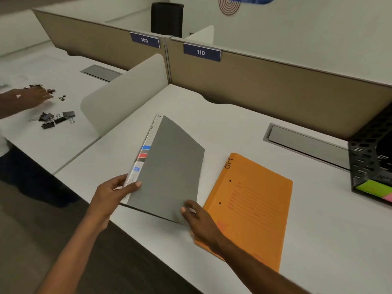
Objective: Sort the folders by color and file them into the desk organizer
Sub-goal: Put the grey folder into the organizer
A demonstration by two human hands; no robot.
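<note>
On the white desk [212, 124] under partition tags 109 [144, 40] and 110 [201, 52], the left hand [112, 196] and right hand [199, 221] each grip a near corner of the raised grey folder [169, 170], its long axis running away, while the mesh organizer [369, 158] stands well to the right, nearer the right hand, past the flat orange folder [254, 209] marked HR.

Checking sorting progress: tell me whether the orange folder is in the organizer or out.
Out. The orange folder lies flat on the white desk, apart from the black mesh desk organizer.
</note>
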